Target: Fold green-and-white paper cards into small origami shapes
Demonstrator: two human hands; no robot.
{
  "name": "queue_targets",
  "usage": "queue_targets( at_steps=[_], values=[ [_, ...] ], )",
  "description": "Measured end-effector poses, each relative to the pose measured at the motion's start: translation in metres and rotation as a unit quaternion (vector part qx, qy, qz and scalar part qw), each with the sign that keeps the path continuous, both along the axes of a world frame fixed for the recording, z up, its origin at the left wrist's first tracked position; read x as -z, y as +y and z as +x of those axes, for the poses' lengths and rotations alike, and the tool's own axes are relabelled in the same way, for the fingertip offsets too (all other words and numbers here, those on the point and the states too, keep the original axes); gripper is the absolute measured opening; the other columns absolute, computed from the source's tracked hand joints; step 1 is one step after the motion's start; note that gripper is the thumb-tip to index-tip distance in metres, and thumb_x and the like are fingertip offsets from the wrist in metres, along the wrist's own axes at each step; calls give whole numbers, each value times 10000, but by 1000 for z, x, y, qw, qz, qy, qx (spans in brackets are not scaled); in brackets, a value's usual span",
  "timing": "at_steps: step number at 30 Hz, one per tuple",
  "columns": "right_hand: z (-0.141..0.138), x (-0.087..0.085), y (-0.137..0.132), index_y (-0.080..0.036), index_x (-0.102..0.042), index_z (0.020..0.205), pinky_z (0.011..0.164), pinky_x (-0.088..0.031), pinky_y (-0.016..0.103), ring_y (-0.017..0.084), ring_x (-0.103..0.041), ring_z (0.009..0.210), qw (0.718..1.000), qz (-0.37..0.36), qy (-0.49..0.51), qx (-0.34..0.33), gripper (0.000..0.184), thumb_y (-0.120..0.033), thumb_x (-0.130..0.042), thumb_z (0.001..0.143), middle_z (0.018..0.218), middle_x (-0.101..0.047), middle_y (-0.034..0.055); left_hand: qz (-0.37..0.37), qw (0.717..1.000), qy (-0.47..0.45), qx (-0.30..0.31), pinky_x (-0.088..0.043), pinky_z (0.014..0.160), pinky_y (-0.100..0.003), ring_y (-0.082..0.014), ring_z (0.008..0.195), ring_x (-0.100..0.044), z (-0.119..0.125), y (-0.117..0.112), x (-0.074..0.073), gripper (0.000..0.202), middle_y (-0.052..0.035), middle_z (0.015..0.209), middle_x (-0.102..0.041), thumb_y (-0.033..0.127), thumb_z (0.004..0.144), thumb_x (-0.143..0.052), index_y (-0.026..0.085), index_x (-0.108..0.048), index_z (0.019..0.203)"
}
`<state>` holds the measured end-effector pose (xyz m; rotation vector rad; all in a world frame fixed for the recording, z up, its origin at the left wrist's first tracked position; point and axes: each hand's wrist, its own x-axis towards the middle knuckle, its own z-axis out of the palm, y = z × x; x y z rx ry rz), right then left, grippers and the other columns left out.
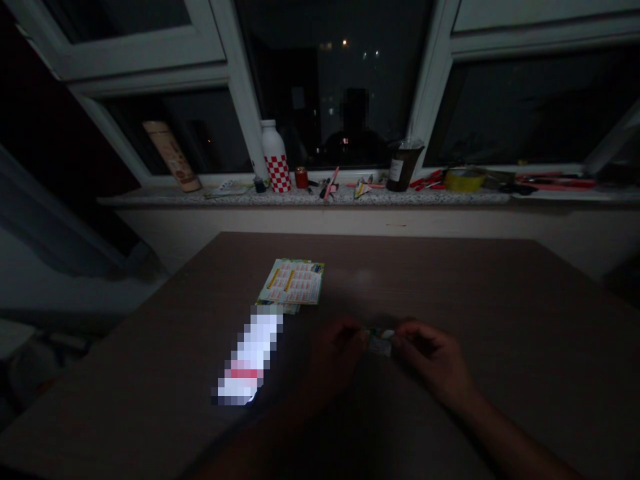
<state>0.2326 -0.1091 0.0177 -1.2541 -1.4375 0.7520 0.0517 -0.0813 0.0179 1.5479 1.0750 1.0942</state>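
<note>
You have a small printed piece (380,346) stretched between your two hands, over the bench (500,287) and to the right of the phone (249,357); whether its underside touches the wood-toned surface you cannot tell from here. It looks thin and flat, like paper or card, wider than it is tall. Its lower part is a dull pale grey with faint marks too dim to read. Along the upper edge you see darker green patches, and near the upper right corner a whitish, rounded spot stands out.

Your left hand (336,353), deep in shadow, has its grip closed on the left end, thumb and finger pinching. Your right hand (437,357), better lit, has its grip pinched on the right end.

Beyond the phone's glowing screen lies a stack of printed sheets (293,283), pale with green edges, rows of reddish print and slanted yellow strips.
</note>
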Motion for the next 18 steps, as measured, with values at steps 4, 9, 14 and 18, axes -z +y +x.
queue_targets(
  at_steps=[4,9,14,18],
  values=[
    [0,5,-1,-194,-646,707,564,-466,241,157,-586,619,1000,-13,-12,-4,159,-332,-617,780,655,-631,14,-10,996,65,63,-398,596,-226,-141,650,-536,-1,0,1,126,-7,693,-596,280,772,-582,160,-623,771],
    [0,6,-1,-189,-623,673,502,-439,215,128,-533,539,998,-47,24,-42,148,-307,-617,762,578,-570,-14,15,984,110,137,-381,593,-219,-137,657,-548,-1,1,-3,255,-11,706,-612,352,863,-488,160,-649,809],
    [-8,8,-1,-170,-594,650,496,-404,210,109,-486,522,992,-78,75,-60,118,-263,-627,716,568,-529,-23,54,969,164,175,-353,574,-213,-125,631,-531,3,-2,-7,309,-8,686,-597,349,904,-421,153,-639,809],
    [-15,9,2,-168,-551,607,482,-350,204,94,-424,504,990,-96,87,-52,147,-260,-608,707,548,-456,-42,93,968,185,145,-344,575,-224,-124,614,-520,6,-4,-5,322,-11,676,-583,331,921,-382,143,-622,819]
  ],
)
